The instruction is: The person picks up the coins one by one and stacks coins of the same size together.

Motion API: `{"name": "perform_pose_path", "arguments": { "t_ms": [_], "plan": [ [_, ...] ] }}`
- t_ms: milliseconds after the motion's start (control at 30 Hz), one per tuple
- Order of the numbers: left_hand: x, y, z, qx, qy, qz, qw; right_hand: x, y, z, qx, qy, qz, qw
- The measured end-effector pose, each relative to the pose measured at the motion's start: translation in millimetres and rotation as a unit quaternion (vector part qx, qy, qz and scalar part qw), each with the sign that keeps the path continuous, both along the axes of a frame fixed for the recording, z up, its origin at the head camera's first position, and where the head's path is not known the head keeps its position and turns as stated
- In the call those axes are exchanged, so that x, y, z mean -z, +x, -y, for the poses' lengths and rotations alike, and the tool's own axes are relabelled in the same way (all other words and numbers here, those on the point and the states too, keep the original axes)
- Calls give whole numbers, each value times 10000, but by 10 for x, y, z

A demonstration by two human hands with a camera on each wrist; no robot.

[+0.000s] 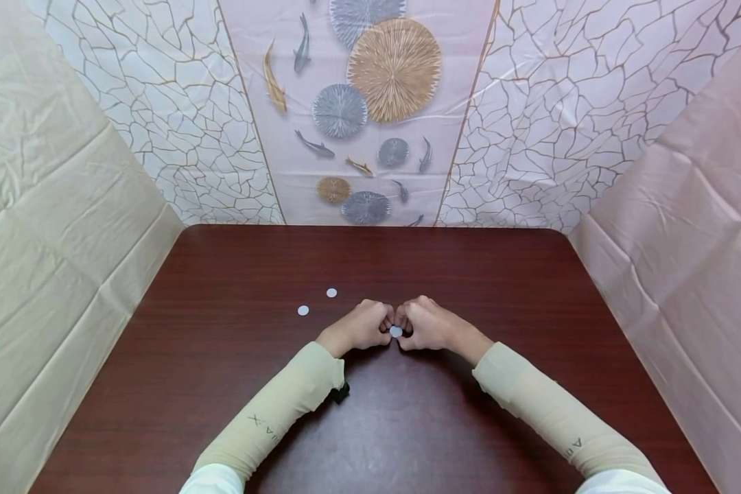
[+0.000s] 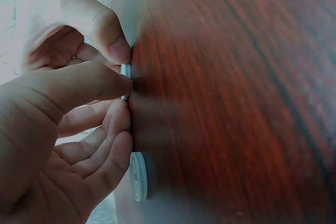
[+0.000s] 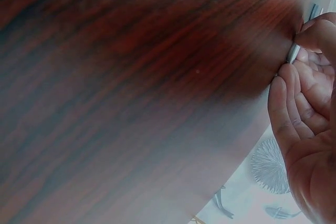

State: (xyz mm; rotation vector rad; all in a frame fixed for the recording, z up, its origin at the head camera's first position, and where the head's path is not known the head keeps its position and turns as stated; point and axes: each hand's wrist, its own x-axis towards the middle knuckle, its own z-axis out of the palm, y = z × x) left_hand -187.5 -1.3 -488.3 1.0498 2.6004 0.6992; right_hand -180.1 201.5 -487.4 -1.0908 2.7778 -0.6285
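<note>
White disc [image 1: 396,332] pinched by both hands' fingers [image 2: 113,85]; L wrist cam shows second disc [image 2: 138,176].

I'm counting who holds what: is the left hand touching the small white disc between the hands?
Touching. The left wrist view shows the left hand with its thumb tip pressed on the white disc.

My head camera is looking down across the table [image 1: 222,274]; both wrist cameras are sitting very close, facing my fingertips, all sharing the white disc [image 1: 396,332].
</note>
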Motion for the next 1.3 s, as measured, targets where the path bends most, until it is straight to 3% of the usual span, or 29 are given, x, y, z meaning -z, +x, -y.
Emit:
{"name": "perform_pose_path", "arguments": {
  "t_ms": [267, 467, 833, 1100, 1300],
  "plan": [
    [-22, -9, 56, 96, 43, -7, 9999, -12, -8, 19, 47, 12, 51, 10000],
    [-98, -4, 224, 78, 231, -160, 9996, -10, -17, 27, 114, 133, 23, 9998],
    [-336, -27, 797, -483, 360, -532, 9968, -17, -35, 10, 168, 176, 13, 9997],
    [-350, -31, 1276, -755, 348, -710, 9940, -1, -23, 3, 213, 142, 104, 9996],
    [-287, -46, 1548, -1099, 243, -522, 9923, -12, 3, -3, 228, 97, 164, 9996]
  ]
}}
